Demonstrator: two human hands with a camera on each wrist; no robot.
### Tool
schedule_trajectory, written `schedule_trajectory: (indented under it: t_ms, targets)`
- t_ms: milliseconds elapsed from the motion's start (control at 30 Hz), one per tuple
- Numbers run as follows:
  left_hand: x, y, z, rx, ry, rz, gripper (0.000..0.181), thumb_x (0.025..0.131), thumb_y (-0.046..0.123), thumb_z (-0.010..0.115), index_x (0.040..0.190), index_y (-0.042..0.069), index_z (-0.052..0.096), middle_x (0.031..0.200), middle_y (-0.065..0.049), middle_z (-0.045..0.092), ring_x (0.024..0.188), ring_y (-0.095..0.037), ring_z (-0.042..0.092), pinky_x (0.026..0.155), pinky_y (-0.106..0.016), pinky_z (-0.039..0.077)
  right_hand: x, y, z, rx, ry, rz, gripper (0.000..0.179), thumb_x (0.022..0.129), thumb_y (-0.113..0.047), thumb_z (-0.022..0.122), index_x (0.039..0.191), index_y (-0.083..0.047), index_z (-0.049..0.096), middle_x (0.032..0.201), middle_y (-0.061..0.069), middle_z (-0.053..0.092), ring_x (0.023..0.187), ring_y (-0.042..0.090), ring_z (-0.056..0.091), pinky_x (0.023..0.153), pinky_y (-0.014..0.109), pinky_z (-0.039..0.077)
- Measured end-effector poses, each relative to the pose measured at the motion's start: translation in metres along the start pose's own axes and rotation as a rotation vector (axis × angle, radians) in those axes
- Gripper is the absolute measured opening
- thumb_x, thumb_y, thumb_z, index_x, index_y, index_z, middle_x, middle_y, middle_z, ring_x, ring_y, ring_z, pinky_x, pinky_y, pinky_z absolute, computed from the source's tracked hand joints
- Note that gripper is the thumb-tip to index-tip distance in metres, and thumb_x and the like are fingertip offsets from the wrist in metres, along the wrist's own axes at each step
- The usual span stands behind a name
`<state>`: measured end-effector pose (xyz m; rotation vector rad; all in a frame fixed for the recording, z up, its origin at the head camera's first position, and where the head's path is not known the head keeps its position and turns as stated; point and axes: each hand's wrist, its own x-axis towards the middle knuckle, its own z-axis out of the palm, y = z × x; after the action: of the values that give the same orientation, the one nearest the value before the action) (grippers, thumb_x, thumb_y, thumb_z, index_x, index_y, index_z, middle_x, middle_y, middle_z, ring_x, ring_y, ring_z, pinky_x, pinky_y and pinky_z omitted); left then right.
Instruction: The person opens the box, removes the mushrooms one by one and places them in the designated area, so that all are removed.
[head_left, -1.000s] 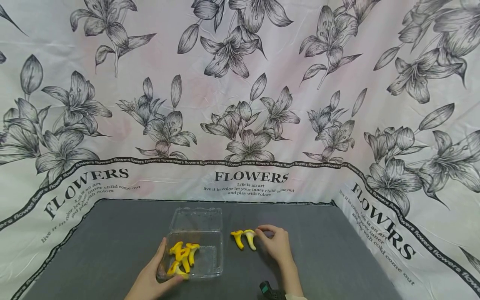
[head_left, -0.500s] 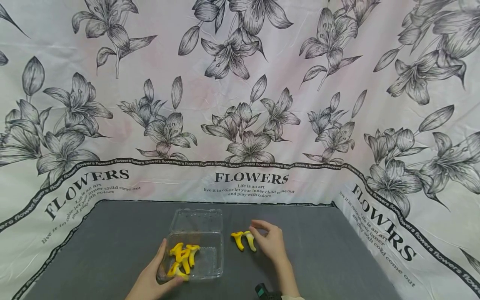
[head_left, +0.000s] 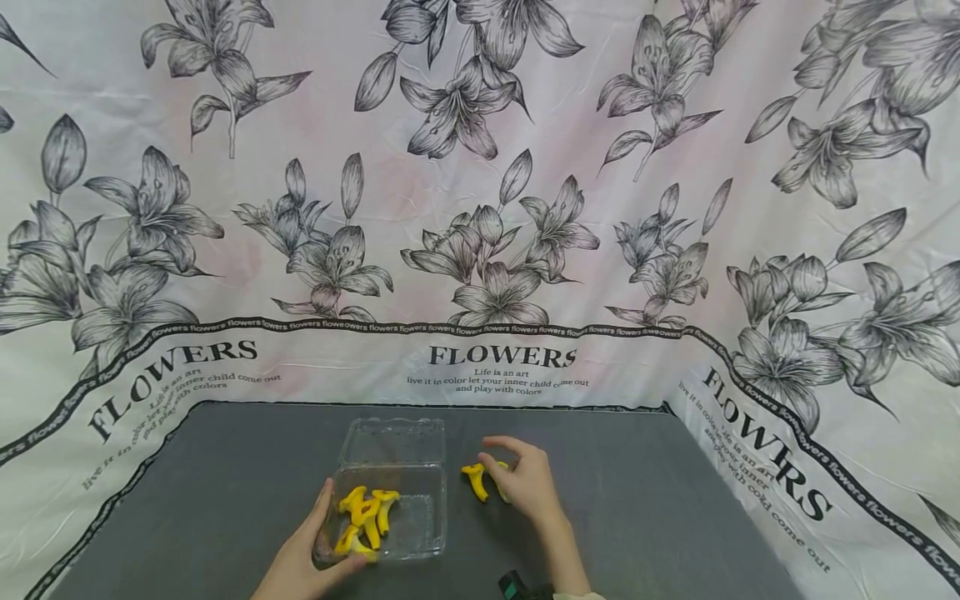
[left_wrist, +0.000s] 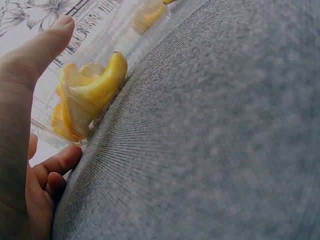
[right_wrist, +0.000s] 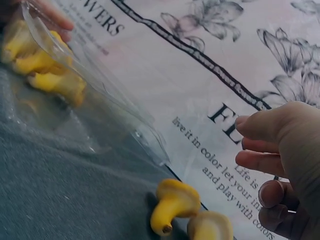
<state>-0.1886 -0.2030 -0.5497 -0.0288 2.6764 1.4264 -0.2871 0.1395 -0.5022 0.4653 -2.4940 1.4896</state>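
Note:
A clear plastic clamshell box (head_left: 423,525) stands with its lid (head_left: 393,442) folded back. Several yellow chanterelle-like mushrooms (head_left: 369,515) lie in its left half. My left hand (head_left: 300,562) holds the box at its near left corner, thumb along the front and fingers at the left side. Outside the box, to its right, are two more mushrooms; the left one (head_left: 476,481) shows fully, while the other (right_wrist: 210,227) is partly hidden behind my right hand (head_left: 527,483) in the head view. That hand hovers over the pair, thumb and fingertips apart, holding nothing.
All this is on a dark grey tabletop (head_left: 660,517). A white cloth (head_left: 502,392) printed with flowers and lettering hangs behind and along both sides. A black device (head_left: 513,586) is at the right wrist.
My right hand has shifted left, from beside the right-hand loose mushroom to over it, covering more of it. The left hand, the box and the mushrooms stay in place.

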Motion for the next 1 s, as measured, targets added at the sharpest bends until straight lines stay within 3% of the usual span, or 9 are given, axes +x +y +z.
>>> schedule_trajectory:
  t_ms: [200,367,533,567,667,767,800,900,1000]
  targets:
    - [0.000,-0.002,-0.001,0.013,-0.002,0.019,0.119,0.091,0.049,0.082,0.173,0.019,0.001,0.170,-0.032,0.019,0.071,-0.021,0.046,0.072,-0.042,0.045,0.001,-0.011,0.011,-0.027,-0.059,-0.023,0.027,0.098,-0.022,0.080,0.122,-0.009,0.079,0.058,0.005,0.064,0.036,-0.002,0.033,0.041,0.019,0.033]
    - [0.000,-0.002,-0.001,0.025,-0.001,0.031,0.119,0.091,0.049,0.082,0.173,0.020,0.001,0.171,-0.031,0.015,0.084,-0.022,0.051,0.076,-0.046,0.045,0.001,-0.017,0.023,-0.015,-0.079,-0.103,0.027,0.096,-0.016,0.080,0.118,-0.001,0.078,0.091,0.015,0.078,0.045,-0.005,0.047,0.046,0.020,0.042]
    - [-0.002,-0.001,-0.001,0.003,0.001,0.026,0.119,0.090,0.048,0.083,0.173,0.020,0.002,0.170,-0.032,0.021,0.074,-0.020,0.049,0.072,-0.040,0.044,-0.001,-0.023,0.035,-0.009,-0.088,-0.163,0.024,0.095,-0.013,0.081,0.116,-0.003,0.079,0.107,0.017,0.079,0.046,-0.010,0.041,0.046,0.016,0.039]
    - [-0.002,-0.001,-0.001,-0.003,0.001,0.020,0.119,0.090,0.048,0.084,0.173,0.020,0.003,0.167,-0.032,0.029,0.073,-0.019,0.049,0.070,-0.039,0.044,-0.001,-0.024,0.037,0.000,-0.091,-0.175,0.023,0.095,-0.012,0.081,0.116,-0.002,0.078,0.107,0.017,0.078,0.044,-0.010,0.037,0.044,0.015,0.036]
    - [-0.002,-0.001,0.000,-0.013,0.001,0.018,0.118,0.090,0.048,0.084,0.173,0.021,0.003,0.166,-0.031,0.031,0.068,-0.018,0.046,0.069,-0.036,0.043,-0.004,-0.029,0.044,0.023,-0.101,-0.190,0.023,0.094,-0.010,0.081,0.116,-0.003,0.078,0.107,0.017,0.078,0.040,-0.012,0.027,0.041,0.012,0.030]
    - [-0.001,-0.002,0.000,-0.013,-0.001,0.019,0.118,0.091,0.048,0.083,0.173,0.021,0.002,0.166,-0.032,0.031,0.068,-0.018,0.046,0.070,-0.037,0.044,-0.005,-0.032,0.051,0.015,-0.109,-0.208,0.024,0.093,-0.009,0.081,0.116,-0.001,0.078,0.091,0.020,0.076,0.039,-0.012,0.024,0.040,0.011,0.027]
    - [-0.001,-0.002,0.000,-0.009,-0.001,0.025,0.118,0.091,0.047,0.083,0.173,0.021,0.002,0.169,-0.032,0.024,0.069,-0.019,0.046,0.072,-0.038,0.044,-0.006,-0.033,0.053,0.005,-0.115,-0.208,0.025,0.094,-0.011,0.081,0.117,-0.002,0.078,0.085,0.019,0.074,0.039,-0.013,0.023,0.039,0.010,0.026]
    - [-0.002,-0.002,0.001,-0.015,0.000,0.020,0.118,0.091,0.047,0.082,0.173,0.022,0.001,0.164,-0.031,0.034,0.069,-0.019,0.047,0.071,-0.039,0.044,-0.007,-0.036,0.060,-0.021,-0.138,-0.220,0.026,0.096,-0.014,0.080,0.119,-0.003,0.078,0.083,0.018,0.074,0.038,-0.012,0.023,0.038,0.011,0.026]
    - [-0.003,-0.001,0.000,-0.020,0.006,0.016,0.117,0.091,0.047,0.083,0.173,0.022,0.002,0.156,-0.029,0.044,0.070,-0.019,0.047,0.071,-0.038,0.044,-0.009,-0.040,0.066,-0.024,-0.169,-0.223,0.026,0.097,-0.016,0.079,0.120,-0.004,0.078,0.098,0.015,0.078,0.037,-0.011,0.025,0.038,0.011,0.028]
